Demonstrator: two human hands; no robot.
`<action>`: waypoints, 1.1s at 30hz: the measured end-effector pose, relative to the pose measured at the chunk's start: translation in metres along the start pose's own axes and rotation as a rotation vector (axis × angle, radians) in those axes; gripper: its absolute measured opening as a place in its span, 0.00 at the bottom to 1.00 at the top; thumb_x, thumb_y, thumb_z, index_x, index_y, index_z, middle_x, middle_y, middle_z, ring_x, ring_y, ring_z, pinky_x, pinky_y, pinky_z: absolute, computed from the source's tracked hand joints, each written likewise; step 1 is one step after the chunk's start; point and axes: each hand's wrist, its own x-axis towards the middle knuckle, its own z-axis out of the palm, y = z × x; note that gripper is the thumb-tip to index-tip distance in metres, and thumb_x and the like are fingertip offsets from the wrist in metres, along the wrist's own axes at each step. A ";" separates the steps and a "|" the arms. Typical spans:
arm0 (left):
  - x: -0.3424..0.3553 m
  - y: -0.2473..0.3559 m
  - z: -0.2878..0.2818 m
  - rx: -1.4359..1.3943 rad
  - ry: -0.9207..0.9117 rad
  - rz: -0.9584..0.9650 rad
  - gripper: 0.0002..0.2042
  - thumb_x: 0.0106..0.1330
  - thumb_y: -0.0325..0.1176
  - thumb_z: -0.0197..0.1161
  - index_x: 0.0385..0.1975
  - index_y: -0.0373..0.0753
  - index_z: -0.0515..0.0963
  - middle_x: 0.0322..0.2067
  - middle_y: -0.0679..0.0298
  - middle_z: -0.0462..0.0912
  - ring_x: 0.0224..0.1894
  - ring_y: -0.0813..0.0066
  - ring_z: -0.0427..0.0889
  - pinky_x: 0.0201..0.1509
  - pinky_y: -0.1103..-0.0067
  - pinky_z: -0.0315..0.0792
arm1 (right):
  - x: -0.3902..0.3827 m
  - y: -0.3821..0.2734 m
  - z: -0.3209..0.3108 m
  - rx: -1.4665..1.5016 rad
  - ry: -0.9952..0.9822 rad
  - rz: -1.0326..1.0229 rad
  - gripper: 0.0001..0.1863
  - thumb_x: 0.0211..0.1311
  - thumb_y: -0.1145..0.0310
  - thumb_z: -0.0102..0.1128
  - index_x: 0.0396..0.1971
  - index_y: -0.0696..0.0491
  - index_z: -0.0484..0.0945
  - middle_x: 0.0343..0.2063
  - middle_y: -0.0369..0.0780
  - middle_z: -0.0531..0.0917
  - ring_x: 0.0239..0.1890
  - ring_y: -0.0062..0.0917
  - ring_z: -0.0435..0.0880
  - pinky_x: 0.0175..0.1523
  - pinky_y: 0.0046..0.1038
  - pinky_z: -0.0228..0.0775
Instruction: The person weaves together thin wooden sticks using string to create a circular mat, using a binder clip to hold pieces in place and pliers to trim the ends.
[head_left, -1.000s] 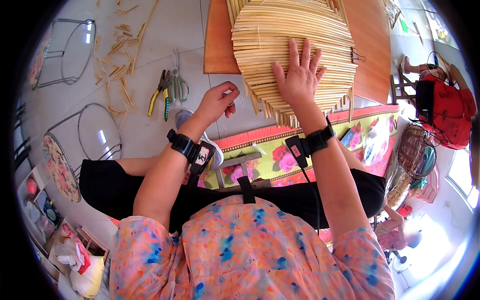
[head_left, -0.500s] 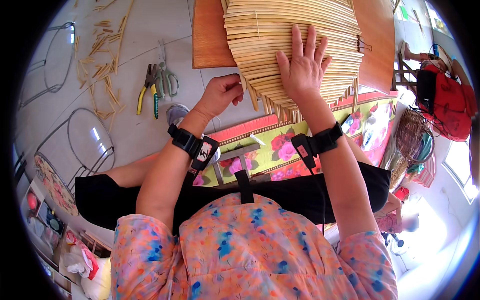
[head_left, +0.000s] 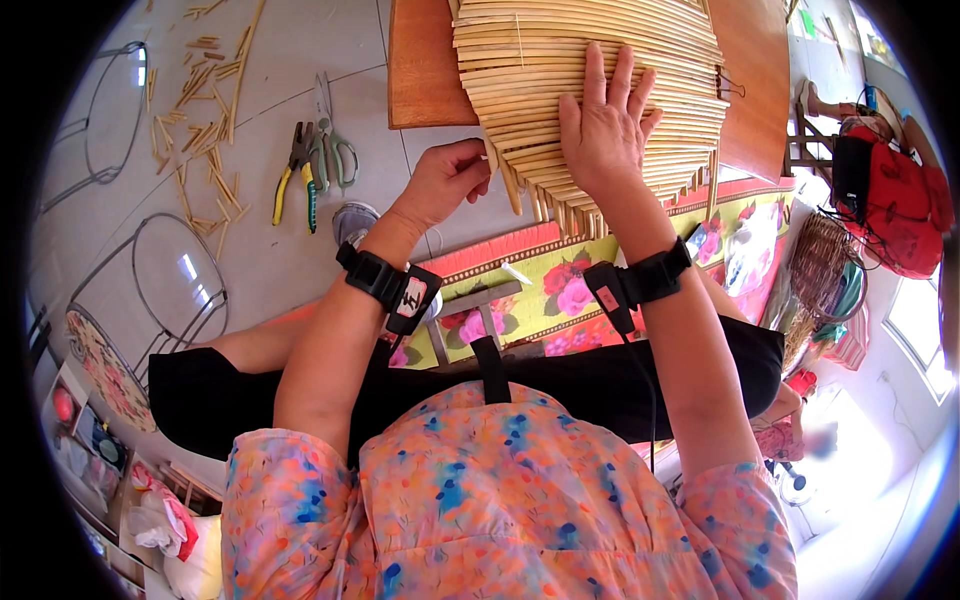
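Observation:
A panel of pale yellow sticks (head_left: 545, 70), laid side by side in rows, rests at the top middle on a brown wooden board (head_left: 428, 62). Flat on its lower part lies my right hand (head_left: 612, 135), fingers spread and pressing the sticks. My left hand (head_left: 445, 183) is closed, thumb against curled fingers, at the panel's lower left edge. What its fingertips pinch, if anything, is hidden or too small to name. A thin pale strand seems to hang below that hand. At the panel's right edge sits a black binder clip (head_left: 731, 86).
Pliers (head_left: 296, 178) with yellow and teal handles lie on the tiled floor beside green-handled scissors (head_left: 331, 145). Short cut sticks (head_left: 205, 130) are scattered farther left, near metal-framed stools (head_left: 180, 260). Floral cloth (head_left: 570, 290) spreads beneath the panel. Another person sits at far right.
The view has shifted slightly. Both hands keep nearly the same places, the right flat on the sticks and the left at the panel's edge.

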 end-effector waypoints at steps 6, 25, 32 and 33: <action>0.001 -0.004 -0.001 -0.050 -0.005 0.023 0.06 0.64 0.26 0.53 0.35 0.33 0.75 0.20 0.68 0.74 0.22 0.84 0.71 0.24 0.85 0.67 | -0.001 0.000 0.001 0.023 0.010 -0.012 0.35 0.63 0.48 0.42 0.67 0.46 0.48 0.67 0.52 0.43 0.67 0.59 0.35 0.62 0.64 0.30; 0.003 -0.007 -0.008 0.019 -0.005 0.035 0.06 0.64 0.29 0.55 0.33 0.33 0.77 0.19 0.68 0.74 0.22 0.85 0.71 0.24 0.86 0.67 | -0.002 -0.007 0.003 0.029 0.115 0.040 0.27 0.63 0.57 0.46 0.63 0.41 0.58 0.66 0.44 0.52 0.68 0.53 0.41 0.65 0.59 0.34; 0.002 -0.009 -0.010 -0.005 -0.011 0.050 0.07 0.64 0.29 0.56 0.35 0.32 0.78 0.20 0.68 0.75 0.22 0.84 0.71 0.24 0.86 0.67 | -0.002 -0.006 0.006 0.044 0.133 0.036 0.28 0.63 0.56 0.45 0.64 0.40 0.56 0.66 0.43 0.51 0.68 0.53 0.40 0.65 0.58 0.33; 0.002 -0.010 -0.010 -0.012 -0.012 0.060 0.07 0.64 0.29 0.56 0.35 0.32 0.78 0.20 0.68 0.75 0.22 0.84 0.71 0.24 0.86 0.67 | -0.002 -0.006 0.006 0.043 0.132 0.036 0.28 0.63 0.56 0.45 0.64 0.40 0.56 0.66 0.43 0.51 0.68 0.53 0.40 0.65 0.58 0.33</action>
